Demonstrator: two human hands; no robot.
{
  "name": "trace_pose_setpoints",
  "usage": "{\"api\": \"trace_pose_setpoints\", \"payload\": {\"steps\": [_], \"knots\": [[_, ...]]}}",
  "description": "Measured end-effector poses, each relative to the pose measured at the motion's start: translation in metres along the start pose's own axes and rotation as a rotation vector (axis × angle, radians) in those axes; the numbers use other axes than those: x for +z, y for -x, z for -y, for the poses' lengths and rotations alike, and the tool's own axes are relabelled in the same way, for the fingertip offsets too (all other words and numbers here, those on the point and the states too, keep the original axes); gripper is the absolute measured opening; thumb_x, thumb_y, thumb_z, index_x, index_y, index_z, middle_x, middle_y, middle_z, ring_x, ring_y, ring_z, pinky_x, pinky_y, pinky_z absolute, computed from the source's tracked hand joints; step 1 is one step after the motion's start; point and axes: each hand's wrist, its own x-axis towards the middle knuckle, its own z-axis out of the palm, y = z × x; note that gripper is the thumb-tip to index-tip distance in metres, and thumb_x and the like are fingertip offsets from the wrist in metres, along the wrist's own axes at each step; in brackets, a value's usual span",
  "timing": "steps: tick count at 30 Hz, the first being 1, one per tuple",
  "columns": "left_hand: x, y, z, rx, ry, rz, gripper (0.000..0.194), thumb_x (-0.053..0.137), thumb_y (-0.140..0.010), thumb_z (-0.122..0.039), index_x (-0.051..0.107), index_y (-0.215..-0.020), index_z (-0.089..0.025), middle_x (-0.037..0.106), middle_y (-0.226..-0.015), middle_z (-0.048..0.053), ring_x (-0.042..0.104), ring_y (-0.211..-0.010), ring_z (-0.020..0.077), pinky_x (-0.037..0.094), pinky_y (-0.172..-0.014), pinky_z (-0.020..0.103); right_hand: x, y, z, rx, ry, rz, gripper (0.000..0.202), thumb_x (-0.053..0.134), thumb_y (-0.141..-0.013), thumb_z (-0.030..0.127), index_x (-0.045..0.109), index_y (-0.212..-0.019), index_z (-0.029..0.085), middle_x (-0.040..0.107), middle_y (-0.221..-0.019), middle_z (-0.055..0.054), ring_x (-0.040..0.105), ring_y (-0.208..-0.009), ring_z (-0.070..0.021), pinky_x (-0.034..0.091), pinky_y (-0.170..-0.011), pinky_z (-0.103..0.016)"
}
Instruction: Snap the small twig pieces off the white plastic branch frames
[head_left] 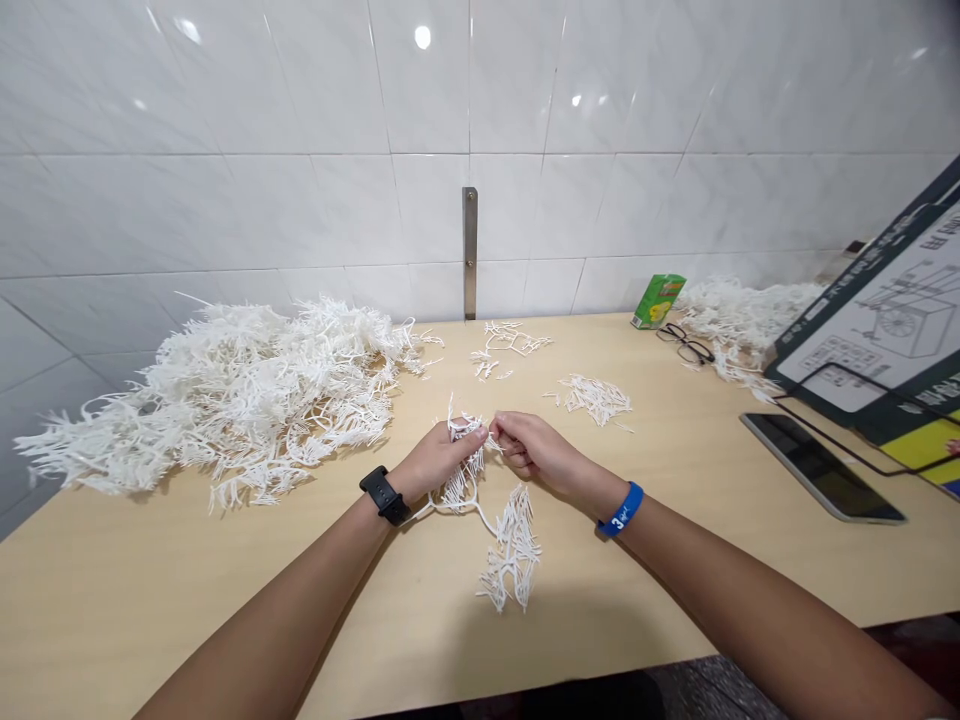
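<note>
A white branched plastic piece [517, 545] with many thin twigs hangs and rests on the table in front of me. My left hand [442, 455] is closed around one bushy end of it. Close beside it, my right hand [536, 448] is pinched at the twigs near the left thumb; what lies between its fingertips is too small to make out. A big heap of similar white branched pieces [277, 390] spreads to the left. Behind my hands lies a sparse branched piece [514, 340], and a small pile of loose white twigs [598, 398] is to the right of it.
On the right are a phone [821, 465], eyeglasses [686, 343], a green box [658, 302], another white heap [750, 315] and a large printed carton [892, 330]. A tiled wall [337, 210] with a metal strip [470, 255] borders the table's [360, 620] back edge.
</note>
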Motion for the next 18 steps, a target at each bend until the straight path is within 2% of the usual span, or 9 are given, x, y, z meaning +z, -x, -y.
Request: {"api": "trace_pose_setpoints", "payload": {"steps": [3,5,10,13,15,18], "knots": [[-0.001,-0.001,0.001,0.000,-0.010,0.023,0.046,0.060,-0.078,-0.059,0.059,-0.081,-0.013,0.060,-0.065,0.003,0.055,-0.056,0.0144,0.041,-0.054,0.026,0.004,0.000,-0.002,-0.155,0.233,0.032,0.041,0.061,-0.082,0.050,0.046,-0.063,0.018,0.030,-0.056,0.006,0.023,-0.050,-0.0066,0.017,-0.045,-0.023],[-0.001,0.000,0.001,-0.002,0.010,0.037,0.046,0.062,-0.076,-0.059,0.059,-0.078,-0.013,0.060,-0.066,0.003,0.054,-0.058,0.0143,0.041,-0.055,0.026,0.005,0.002,-0.002,-0.191,0.290,0.076,0.044,0.061,-0.082,0.052,0.045,-0.060,0.018,0.032,-0.056,0.005,0.025,-0.051,-0.0073,0.019,-0.047,-0.024],[-0.002,0.001,0.004,-0.014,0.185,0.153,0.044,0.069,-0.072,-0.056,0.058,-0.073,-0.014,0.055,-0.066,0.001,0.048,-0.059,0.0118,0.039,-0.057,0.025,0.002,0.004,-0.004,-0.130,0.121,0.218,0.044,0.062,-0.083,0.048,0.043,-0.056,0.019,0.029,-0.050,0.007,0.021,-0.047,-0.0072,0.017,-0.047,-0.025],[-0.003,0.002,0.005,-0.038,0.259,0.216,0.042,0.070,-0.072,-0.054,0.058,-0.072,-0.014,0.053,-0.064,0.001,0.045,-0.057,0.0105,0.037,-0.055,0.025,-0.002,0.004,-0.006,-0.099,0.031,0.256,0.044,0.064,-0.081,0.044,0.040,-0.054,0.019,0.029,-0.049,0.007,0.020,-0.045,-0.0065,0.015,-0.046,-0.025],[-0.005,0.002,0.005,-0.044,0.309,0.223,0.041,0.071,-0.072,-0.053,0.057,-0.072,-0.014,0.052,-0.064,0.000,0.046,-0.056,0.0102,0.037,-0.055,0.024,-0.004,0.004,-0.006,-0.083,-0.042,0.256,0.043,0.064,-0.080,0.041,0.037,-0.053,0.019,0.027,-0.049,0.008,0.019,-0.045,-0.0060,0.014,-0.046,-0.024],[-0.007,0.001,0.005,-0.052,0.344,0.167,0.040,0.072,-0.072,-0.052,0.054,-0.074,-0.016,0.054,-0.065,0.000,0.049,-0.056,0.0107,0.040,-0.055,0.025,-0.005,0.004,-0.003,-0.056,-0.156,0.205,0.036,0.060,-0.080,0.035,0.039,-0.055,0.019,0.026,-0.051,0.007,0.017,-0.044,-0.0055,0.012,-0.045,-0.022]]}}
